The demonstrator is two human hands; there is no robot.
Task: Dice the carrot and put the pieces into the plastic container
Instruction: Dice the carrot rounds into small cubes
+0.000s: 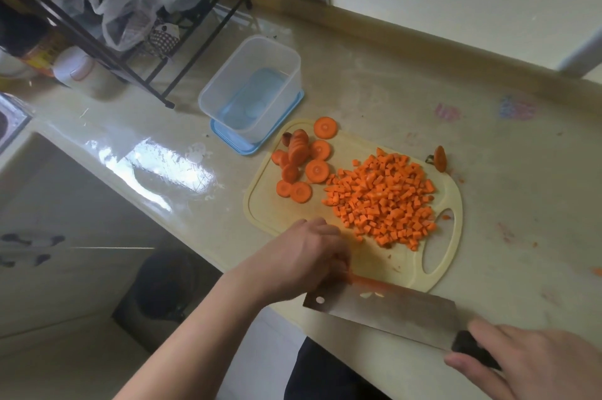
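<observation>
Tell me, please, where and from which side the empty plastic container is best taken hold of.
Take the plastic container by its upper rim across the short sides, coming from above. It stands upright and open on a blue lid, its walls are tall and smooth, and the rack crowds its left, so a top-down grip looks safest.

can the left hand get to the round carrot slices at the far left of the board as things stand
Probably yes: the left hand rests on the pale plastic cutting board, with bare board between it and the round orange carrot slices.

Occlusions / cut-offs
Left hand [306, 256] covers whatever's under its fingers; right hand [527, 363] cropped by frame edge, hides the cleaver [384, 310] handle.
</observation>
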